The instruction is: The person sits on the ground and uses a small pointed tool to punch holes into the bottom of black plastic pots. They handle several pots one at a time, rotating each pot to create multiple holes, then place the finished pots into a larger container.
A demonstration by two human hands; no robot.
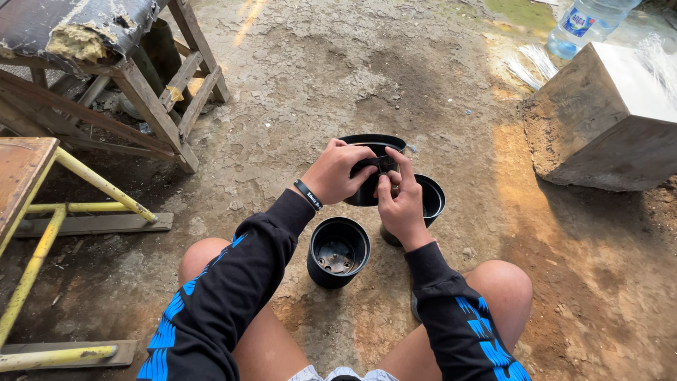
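Sitting low: a person's bare knees (211, 257) frame a patch of packed dirt ground (317, 85), dark sleeves with blue print reaching forward.
Near pot (338, 252): black plastic, upright on the ground between the knees, mouth up, drain holes showing in its base; apart from both hands.
Right hand (403, 204): fingers curled over the rim of the held pot (374, 166), index finger stretched along its edge; closed on it.
Left hand (337, 173): wristband on, fingers wrapped round the same rim from the other side; closed on it too.
Held pot: raised just above the ground, past the near pot, tilted with its mouth up and away from the person; long axis leans away, not plumb.
Third pot (431, 197): upright just behind the right hand, partly hidden.
Risk: judged from the grip, thin walls pinched at the rim could buckle or slip, dropping the pot onto the third pot and tipping it.
Farther off: wooden trestle (162, 106) at left, yellow metal frame (42, 247), block (606, 120) at right, water bottle (585, 21) beyond.
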